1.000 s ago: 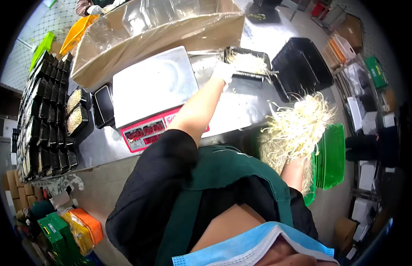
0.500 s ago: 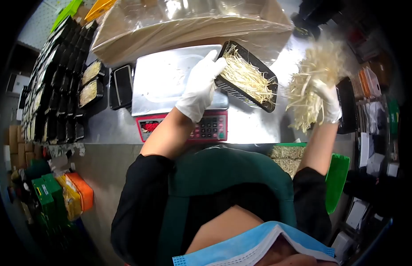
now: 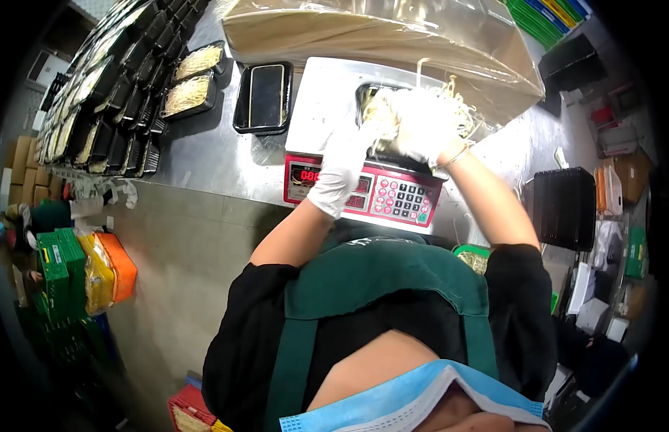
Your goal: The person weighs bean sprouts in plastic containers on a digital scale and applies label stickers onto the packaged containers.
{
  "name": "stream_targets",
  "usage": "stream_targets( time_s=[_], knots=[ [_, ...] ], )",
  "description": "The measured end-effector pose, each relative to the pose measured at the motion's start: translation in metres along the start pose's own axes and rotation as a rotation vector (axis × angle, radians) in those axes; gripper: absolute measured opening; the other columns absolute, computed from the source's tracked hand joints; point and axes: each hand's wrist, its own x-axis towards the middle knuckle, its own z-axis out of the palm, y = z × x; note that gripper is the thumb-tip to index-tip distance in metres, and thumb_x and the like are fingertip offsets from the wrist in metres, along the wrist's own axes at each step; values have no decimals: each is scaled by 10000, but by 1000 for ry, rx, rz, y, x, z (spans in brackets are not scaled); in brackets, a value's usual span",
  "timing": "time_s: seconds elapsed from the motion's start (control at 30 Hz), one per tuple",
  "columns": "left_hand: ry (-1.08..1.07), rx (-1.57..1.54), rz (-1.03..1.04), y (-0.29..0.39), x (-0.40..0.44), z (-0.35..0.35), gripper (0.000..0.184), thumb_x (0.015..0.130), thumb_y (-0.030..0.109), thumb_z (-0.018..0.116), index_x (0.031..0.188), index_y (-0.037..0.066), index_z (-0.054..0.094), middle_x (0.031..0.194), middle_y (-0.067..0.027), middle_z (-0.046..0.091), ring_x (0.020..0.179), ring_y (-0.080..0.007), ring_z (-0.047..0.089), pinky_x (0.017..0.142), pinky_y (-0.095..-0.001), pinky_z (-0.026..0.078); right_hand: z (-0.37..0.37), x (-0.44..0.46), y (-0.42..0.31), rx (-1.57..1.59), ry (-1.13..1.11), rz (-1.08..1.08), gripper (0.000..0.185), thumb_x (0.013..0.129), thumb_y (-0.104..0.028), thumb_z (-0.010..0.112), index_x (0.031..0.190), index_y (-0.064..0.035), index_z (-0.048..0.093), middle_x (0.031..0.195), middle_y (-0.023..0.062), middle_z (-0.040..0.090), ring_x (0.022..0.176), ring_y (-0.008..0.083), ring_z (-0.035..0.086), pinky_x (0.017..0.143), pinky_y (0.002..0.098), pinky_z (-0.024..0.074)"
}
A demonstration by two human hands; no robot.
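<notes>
A black plastic tray (image 3: pixel 361 95) with pale bean sprouts (image 3: pixel 460 108) sits at the right of the scale's steel pan (image 3: pixel 313 97). My right hand (image 3: pixel 424 126), in a white glove, is closed on a bunch of sprouts over the tray, with strands sticking out past the fingers. At the tray's near left side is my left hand (image 3: pixel 343 165), also gloved, its fingers curled at the edge against tray and sprouts; the fingertips are partly hidden. The scale's red front panel (image 3: pixel 363 189) carries lit red digits and a keypad.
Filled sprout trays (image 3: pixel 190 95) stand at the left beside tall stacks of black trays (image 3: pixel 111 93). A black tray holding a phone-like dark panel (image 3: pixel 268 97) lies left of the scale. Behind stands a plastic-lined box (image 3: pixel 392 43); stacked black trays (image 3: pixel 563 209) are at right.
My left hand has brought the tray down onto the scale. My right hand has carried its bunch of sprouts leftward, onto the tray. The view has shifted.
</notes>
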Motion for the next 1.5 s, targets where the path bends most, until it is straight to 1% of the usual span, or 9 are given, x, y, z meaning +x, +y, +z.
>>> stream_targets(
  time_s=[0.27,0.37,0.43,0.47,0.73,1.17,1.3,1.4,1.5],
  knots=[
    [-167,999,812,41,24,26,560,785,216,587,1217,-73,376,1264,-268,354,1210,-371,306,1022,-417,218,47,10,53,280,-14,-72,661,648,-449,650,1134,-38,471,1064,174,525,994,296,502,850,346,407],
    [-394,1118,637,27,40,29,598,769,298,607,1208,-51,397,1255,-257,368,1190,-374,330,1002,-412,257,16,-2,54,841,-32,12,791,700,-493,596,1308,-66,325,1317,165,358,1211,256,356,1000,350,281],
    [-462,1016,604,24,38,31,539,763,307,612,1165,-19,461,1223,-213,429,1162,-348,375,973,-398,301,-30,-7,41,-233,-383,-67,795,700,-457,604,1330,-88,290,1361,160,300,1241,257,322,1023,446,211],
    [-509,891,434,25,37,35,487,766,291,612,1137,-3,495,1184,-184,476,1123,-315,424,941,-375,339,-40,-18,51,-94,-371,-109,801,643,-344,665,1320,-99,314,1285,177,391,1190,273,383,1013,521,158],
    [-615,758,-66,32,43,50,466,769,71,620,1193,-14,446,1114,-114,556,1004,-171,538,886,-292,428,0,-58,79,43,-115,246,779,580,-153,656,1281,-39,335,1127,203,489,1051,336,461,939,366,355],
    [-553,1092,296,25,47,52,418,712,278,671,1053,57,575,1011,-113,601,914,-238,577,799,-290,448,-37,-45,92,7,-454,247,693,686,-88,609,1301,-20,296,786,129,610,664,234,579,593,319,465],
    [-566,1134,275,28,47,54,436,713,275,679,1065,45,565,1005,-111,604,897,-219,581,790,-281,452,-13,-91,137,938,-308,409,548,733,-93,552,1261,-64,410,802,37,581,571,47,452,478,178,373],
    [-600,1262,368,30,48,52,455,714,258,691,1082,28,554,995,-99,613,877,-194,586,779,-270,456,-37,-117,123,490,-374,639,535,754,-132,555,1262,-34,416,893,64,637,681,158,566,613,305,464],
    [-673,1348,307,43,52,58,532,678,295,713,1107,32,540,1028,-119,594,899,-218,574,793,-293,446,7,-170,167,1163,141,383,467,775,-106,557,1218,-5,451,1067,81,587,906,156,558,773,267,449]
  ],
)
